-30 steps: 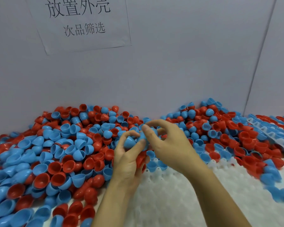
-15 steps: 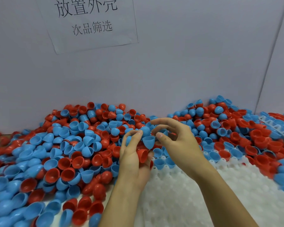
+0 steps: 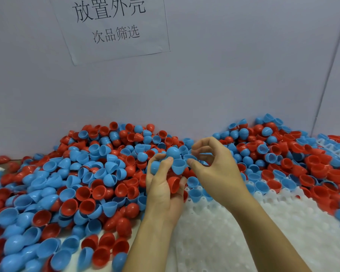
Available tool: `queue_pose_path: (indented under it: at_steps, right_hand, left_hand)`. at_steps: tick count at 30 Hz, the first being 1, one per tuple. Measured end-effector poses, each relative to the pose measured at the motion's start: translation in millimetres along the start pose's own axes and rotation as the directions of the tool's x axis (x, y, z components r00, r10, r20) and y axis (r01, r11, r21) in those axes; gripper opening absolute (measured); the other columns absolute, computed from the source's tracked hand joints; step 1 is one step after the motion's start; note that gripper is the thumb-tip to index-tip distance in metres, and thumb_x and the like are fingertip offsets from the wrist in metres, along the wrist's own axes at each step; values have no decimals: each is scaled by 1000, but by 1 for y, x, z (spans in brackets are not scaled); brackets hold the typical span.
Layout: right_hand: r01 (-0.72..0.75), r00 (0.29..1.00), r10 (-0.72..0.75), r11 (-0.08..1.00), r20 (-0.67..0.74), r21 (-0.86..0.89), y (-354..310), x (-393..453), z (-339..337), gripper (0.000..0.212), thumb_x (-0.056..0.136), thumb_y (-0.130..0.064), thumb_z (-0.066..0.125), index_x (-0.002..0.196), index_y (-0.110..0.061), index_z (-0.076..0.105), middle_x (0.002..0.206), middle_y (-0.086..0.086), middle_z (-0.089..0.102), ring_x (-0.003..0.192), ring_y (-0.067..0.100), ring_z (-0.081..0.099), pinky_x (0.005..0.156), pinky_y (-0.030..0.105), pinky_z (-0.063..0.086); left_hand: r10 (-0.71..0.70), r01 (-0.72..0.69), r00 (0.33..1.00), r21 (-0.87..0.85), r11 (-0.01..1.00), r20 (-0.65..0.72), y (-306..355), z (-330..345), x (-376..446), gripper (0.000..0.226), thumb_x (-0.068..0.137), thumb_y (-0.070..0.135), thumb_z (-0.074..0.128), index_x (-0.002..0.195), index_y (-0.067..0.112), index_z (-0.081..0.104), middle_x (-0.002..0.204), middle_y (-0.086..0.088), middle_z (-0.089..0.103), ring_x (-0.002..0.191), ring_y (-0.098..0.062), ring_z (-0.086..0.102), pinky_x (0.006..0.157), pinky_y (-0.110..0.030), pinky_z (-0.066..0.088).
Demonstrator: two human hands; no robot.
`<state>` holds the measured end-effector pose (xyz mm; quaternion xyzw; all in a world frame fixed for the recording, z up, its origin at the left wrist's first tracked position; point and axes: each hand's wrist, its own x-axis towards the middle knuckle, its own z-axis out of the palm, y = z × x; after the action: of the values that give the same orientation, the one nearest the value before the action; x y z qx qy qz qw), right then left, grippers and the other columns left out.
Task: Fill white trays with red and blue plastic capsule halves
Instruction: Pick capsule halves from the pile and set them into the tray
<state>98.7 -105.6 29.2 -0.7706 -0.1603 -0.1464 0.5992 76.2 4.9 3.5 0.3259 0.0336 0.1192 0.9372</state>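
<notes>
Capsule halves [image 3: 71,185], red and blue, heaped at left against the wall. Centre: our left hand [image 3: 163,189] grips several halves. Our right hand [image 3: 214,169], fingers curled, pinches a blue half [image 3: 178,165]. White tray [image 3: 243,232] lower right.

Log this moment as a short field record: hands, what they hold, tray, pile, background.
left hand: cradles several capsule halves, red half and blue half among them
right hand: thumb and fingers curled at the blue half; contact unclear
white tray: mostly unfilled, a few blue halves seated at its far edge
pile: loose red and blue halves, left and behind
paper sign: on the wall
</notes>
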Motion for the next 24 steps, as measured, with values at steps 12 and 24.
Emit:
queue_pose_path:
  at_steps: [12,24]
  right_hand:
    - [-54,968,148,912,202,-406,-11,2,-13,34,87,-53,67,105,-25,75,96,-17,70,77,-11,56,55,5,37]
    - [-171,950,272,862,151,-478,-11,0,-21,10,90,-25,72,96,-17,74,83,-5,69,69,6,63,50,15,45]
  left_hand:
    - [129,-138,990,195,971,58,3,-3,3,23,84,0,68,95,20,61,79,-2,72,65,-16,69,49,-25,53]
    - [157,-137,986,257,957,-60,8,-3,8,22,88,-1,68,90,20,62,72,-3,69,61,-14,65,41,-22,46]
